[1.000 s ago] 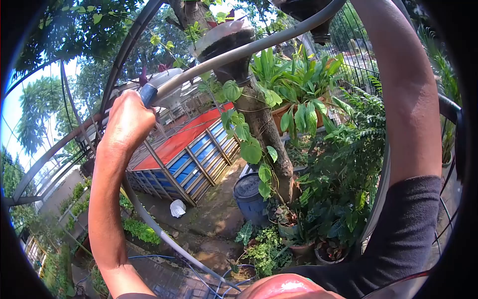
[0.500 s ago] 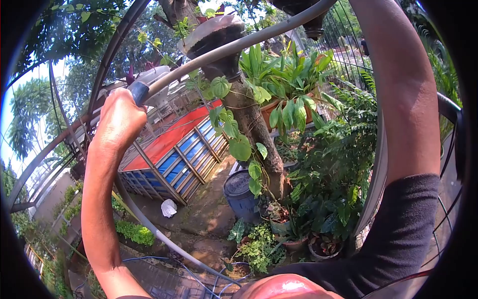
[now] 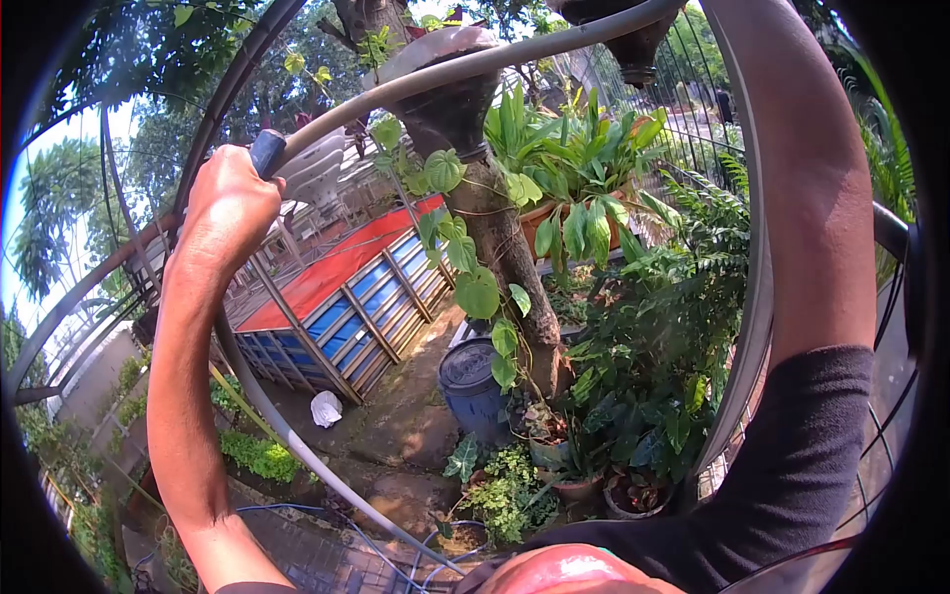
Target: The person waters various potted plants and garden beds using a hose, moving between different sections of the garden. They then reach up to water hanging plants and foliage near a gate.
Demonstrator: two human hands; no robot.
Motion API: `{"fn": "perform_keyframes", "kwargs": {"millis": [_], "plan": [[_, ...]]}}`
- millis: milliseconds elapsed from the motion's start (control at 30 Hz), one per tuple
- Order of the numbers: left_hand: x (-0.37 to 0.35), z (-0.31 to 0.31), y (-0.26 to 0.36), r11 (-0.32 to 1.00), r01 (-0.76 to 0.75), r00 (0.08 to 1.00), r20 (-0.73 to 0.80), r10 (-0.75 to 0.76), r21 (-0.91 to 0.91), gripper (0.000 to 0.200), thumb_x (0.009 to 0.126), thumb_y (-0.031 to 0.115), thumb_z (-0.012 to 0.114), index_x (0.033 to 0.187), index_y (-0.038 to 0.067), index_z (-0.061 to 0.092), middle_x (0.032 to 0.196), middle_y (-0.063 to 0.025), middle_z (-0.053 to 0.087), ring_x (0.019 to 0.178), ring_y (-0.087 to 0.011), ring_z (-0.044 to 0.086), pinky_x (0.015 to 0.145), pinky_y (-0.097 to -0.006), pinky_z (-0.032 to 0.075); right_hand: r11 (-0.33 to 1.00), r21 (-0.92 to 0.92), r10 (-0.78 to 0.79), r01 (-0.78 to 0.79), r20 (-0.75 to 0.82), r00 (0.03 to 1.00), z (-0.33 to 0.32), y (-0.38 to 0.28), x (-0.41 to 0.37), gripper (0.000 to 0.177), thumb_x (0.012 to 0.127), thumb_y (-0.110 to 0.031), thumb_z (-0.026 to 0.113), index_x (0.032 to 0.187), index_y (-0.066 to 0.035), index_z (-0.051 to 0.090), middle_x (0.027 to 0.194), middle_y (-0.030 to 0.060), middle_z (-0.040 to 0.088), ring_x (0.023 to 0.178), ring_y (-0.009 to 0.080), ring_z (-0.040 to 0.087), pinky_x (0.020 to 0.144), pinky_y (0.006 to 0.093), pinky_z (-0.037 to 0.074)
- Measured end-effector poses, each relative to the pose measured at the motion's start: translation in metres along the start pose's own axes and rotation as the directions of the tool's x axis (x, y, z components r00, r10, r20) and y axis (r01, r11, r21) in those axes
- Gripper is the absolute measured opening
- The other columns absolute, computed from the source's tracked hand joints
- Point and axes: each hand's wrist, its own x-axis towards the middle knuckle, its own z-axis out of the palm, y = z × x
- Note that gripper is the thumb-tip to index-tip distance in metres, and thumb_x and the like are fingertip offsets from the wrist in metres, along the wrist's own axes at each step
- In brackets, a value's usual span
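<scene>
The fingers of the left hand point(image 3: 223, 203) are curled into a closed fist in the head view, wrapped about the hose point(image 3: 445, 74) at its blue sleeve point(image 3: 267, 153), part of which shows beyond the knuckles. The right arm point(image 3: 816, 208) is raised past the top edge, so its hand is out of sight and I cannot tell how its fingers stand or whether they have hold of anything.

The hose is up in front of the person, arching from the left fist across to the top edge, in front of the dark pot point(image 3: 450, 114) and the tree trunk point(image 3: 515, 277).

I would judge it fairly light for its length, stiff but springy, hard to break, and likely to push back when bent. The smooth wall might slip in a damp palm; the sleeve looks like the firmest place for a grip, with a second hold well along the curve.

It is a dull grey-brown, round and evenly thick, without a visible kink. A pale grey length of tube point(image 3: 307, 455) sweeps below the left forearm; whether it is the same piece, I cannot tell.
</scene>
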Motion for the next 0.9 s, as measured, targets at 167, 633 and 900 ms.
{"fn": "perform_keyframes", "kwargs": {"millis": [167, 633, 900], "plan": [[-0.014, -0.006, 0.007, 0.995, -0.025, 0.999, 0.037, 0.029, -0.098, 0.019, 0.078, 0.011, 0.067, 0.077, -0.006, 0.058, 0.061, -0.0120, 0.055, 0.057, -0.0200, 0.052, 0.060, -0.0388, 0.042, 1.000, -0.024, -0.007, 0.007, 0.001, 1.000, -0.006, 0.001, -0.002, 0.025, 0.078, -0.027, 0.062, 0.093, -0.007, 0.063, 0.077, 0.0149, 0.064, 0.073, 0.0271, 0.065, 0.061, 0.0389, 0.053], [-0.057, -0.015, 0.023, 0.957, -0.172, 0.956, 0.195, 0.219, -0.234, 0.015, 0.076, 0.007, 0.061, 0.079, -0.008, 0.058, 0.070, -0.0241, 0.059, 0.070, -0.0314, 0.061, 0.066, -0.0417, 0.046, 0.999, -0.034, -0.025, 0.025, 0.018, 1.000, -0.005, 0.011, -0.012, 0.027, 0.077, -0.029, 0.063, 0.093, -0.007, 0.064, 0.079, 0.0153, 0.065, 0.074, 0.0272, 0.065, 0.062, 0.0391, 0.053], [-0.059, -0.006, 0.016, 0.955, -0.179, 0.953, 0.197, 0.228, -0.239, 0.021, 0.074, 0.009, 0.058, 0.078, -0.011, 0.064, 0.072, -0.0313, 0.060, 0.072, -0.0387, 0.066, 0.066, -0.0426, 0.051, 0.997, 0.034, -0.070, 0.068, 0.037, 0.997, 0.005, 0.007, -0.018, 0.028, 0.076, -0.030, 0.064, 0.092, -0.007, 0.064, 0.080, 0.0155, 0.065, 0.075, 0.0272, 0.065, 0.063, 0.0392, 0.053]]}}
